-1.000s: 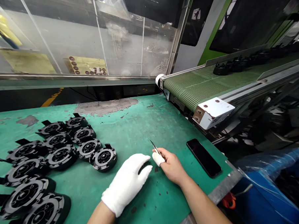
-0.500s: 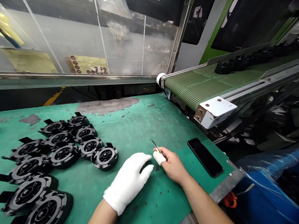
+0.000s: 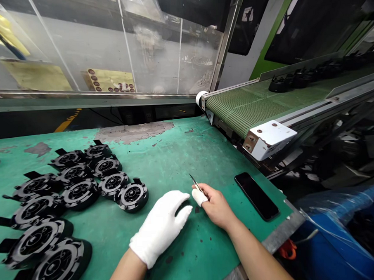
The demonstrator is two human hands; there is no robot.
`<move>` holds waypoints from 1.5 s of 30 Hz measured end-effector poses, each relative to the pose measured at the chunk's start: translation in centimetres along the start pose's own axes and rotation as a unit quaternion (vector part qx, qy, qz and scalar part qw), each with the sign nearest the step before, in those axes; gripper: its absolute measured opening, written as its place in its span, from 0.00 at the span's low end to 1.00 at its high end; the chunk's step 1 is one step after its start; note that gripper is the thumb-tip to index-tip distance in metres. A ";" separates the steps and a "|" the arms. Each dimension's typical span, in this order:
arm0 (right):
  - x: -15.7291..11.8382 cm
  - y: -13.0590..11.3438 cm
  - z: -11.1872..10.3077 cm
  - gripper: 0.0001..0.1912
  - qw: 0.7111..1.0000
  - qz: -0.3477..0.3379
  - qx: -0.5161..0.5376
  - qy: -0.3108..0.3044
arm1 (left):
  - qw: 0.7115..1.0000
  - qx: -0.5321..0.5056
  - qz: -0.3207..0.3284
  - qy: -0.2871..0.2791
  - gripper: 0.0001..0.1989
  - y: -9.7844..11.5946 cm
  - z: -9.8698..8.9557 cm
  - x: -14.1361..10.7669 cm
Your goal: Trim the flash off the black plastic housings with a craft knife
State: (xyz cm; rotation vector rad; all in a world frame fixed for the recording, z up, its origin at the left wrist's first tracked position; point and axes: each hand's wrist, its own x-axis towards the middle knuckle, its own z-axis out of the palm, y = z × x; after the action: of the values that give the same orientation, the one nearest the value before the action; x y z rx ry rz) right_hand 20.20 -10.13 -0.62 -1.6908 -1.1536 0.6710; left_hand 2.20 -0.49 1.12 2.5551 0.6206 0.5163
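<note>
My left hand (image 3: 164, 225), in a white glove, rests over the green table top (image 3: 163, 165) with thumb and fingers apart and nothing between them. Close to its fingertips is my right hand (image 3: 216, 204), bare except for a white cover on the thumb. It is closed on a slim, pointed blade (image 3: 193, 180), probably a small knife, whose tip points up and away to the left; most of its handle is hidden in the fingers. To the left of my gloved hand, several round black plastic parts (image 3: 132, 195) with tabs lie in slanting rows.
A black phone (image 3: 257, 196) lies right of my right hand. Beyond the table's right edge, a green conveyor belt (image 3: 241, 106) carries more black parts (image 3: 279, 85). A blue bin (image 3: 337, 240) with a plastic liner stands at lower right, beside an orange handle (image 3: 287, 250).
</note>
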 end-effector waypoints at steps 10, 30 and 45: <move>0.0 0.0 0.0 0.20 1.000 0.000 -0.007 -0.001 | 1.000 -0.003 0.002 0.002 0.15 0.2 -0.1 0.0; 0.0 0.2 0.0 0.18 1.000 0.005 0.003 -0.006 | 1.000 0.004 0.006 0.004 0.16 0.2 -0.1 0.1; -0.2 0.0 0.0 0.18 1.000 0.004 0.000 -0.008 | 1.000 0.007 0.005 -0.006 0.15 0.4 -0.3 0.0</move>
State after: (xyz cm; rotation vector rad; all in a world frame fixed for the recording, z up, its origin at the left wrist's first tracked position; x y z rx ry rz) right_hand 20.11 -10.29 -0.64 -1.6936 -1.1590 0.6902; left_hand 2.22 -0.67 1.55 2.5731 0.6086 0.5018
